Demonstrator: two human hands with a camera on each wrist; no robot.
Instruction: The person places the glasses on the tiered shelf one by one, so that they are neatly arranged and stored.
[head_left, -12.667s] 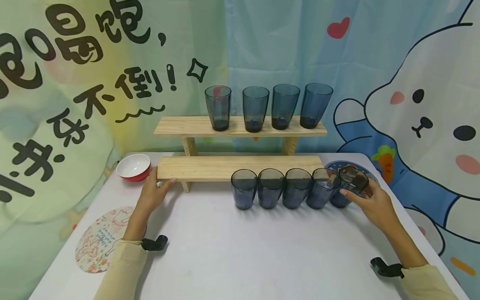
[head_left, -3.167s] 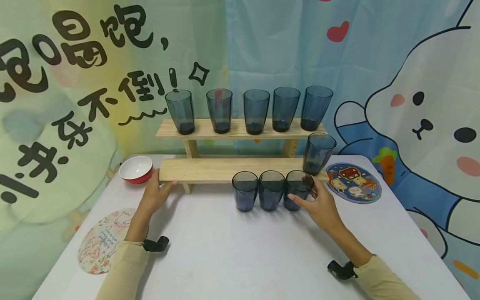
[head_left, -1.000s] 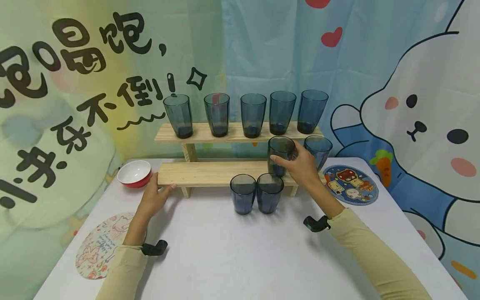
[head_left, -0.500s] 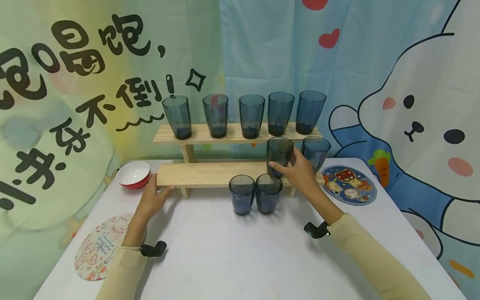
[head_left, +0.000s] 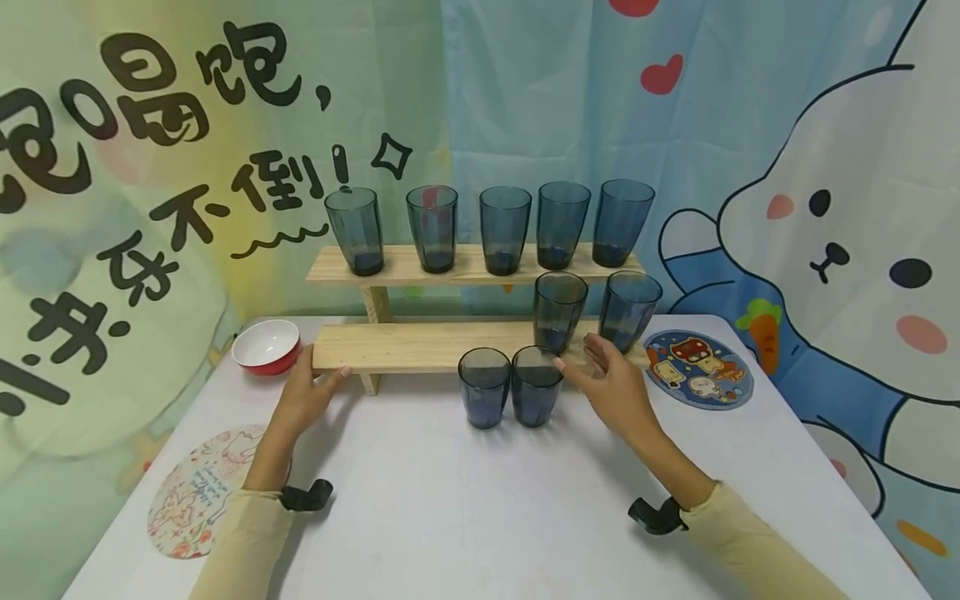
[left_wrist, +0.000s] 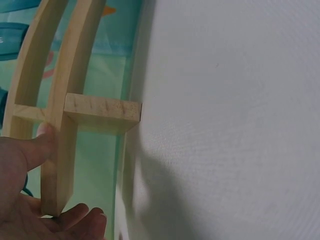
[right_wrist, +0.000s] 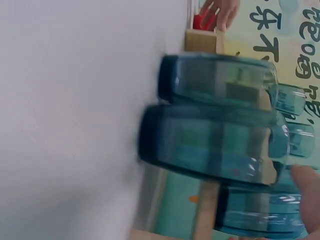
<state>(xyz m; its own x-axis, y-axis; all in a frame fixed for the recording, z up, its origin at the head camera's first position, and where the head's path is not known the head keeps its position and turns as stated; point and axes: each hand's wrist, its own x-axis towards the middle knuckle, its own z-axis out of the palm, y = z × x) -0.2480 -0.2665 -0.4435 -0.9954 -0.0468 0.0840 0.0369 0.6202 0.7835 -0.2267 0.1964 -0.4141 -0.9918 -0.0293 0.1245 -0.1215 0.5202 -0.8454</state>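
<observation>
My left hand (head_left: 303,402) holds the left end of the lower board of a two-tier wooden shelf (head_left: 420,346); the left wrist view shows the thumb (left_wrist: 41,145) against the board and fingers around its end. My right hand (head_left: 617,396), fingers spread, is beside a blue-tinted drinking glass (head_left: 534,396) on the table, thumb near its rim; whether they touch I cannot tell. To its left stands another glass (head_left: 483,396). On the lower board's right part stand two upright glasses, the left glass (head_left: 557,317) and the right glass (head_left: 628,308). Several glasses (head_left: 505,229) line the upper board.
A red bowl (head_left: 266,348), white inside, sits beside my left hand. One round patterned mat (head_left: 202,500) lies at the table's left, and a blue round mat (head_left: 701,371) lies right of the shelf. A printed curtain (head_left: 517,92) hangs behind.
My right hand has let go of a glass on the lower board and moved down toward the front pair. Earlier, more glasses stood in front and fewer on the shelf. My left hand stayed put.
</observation>
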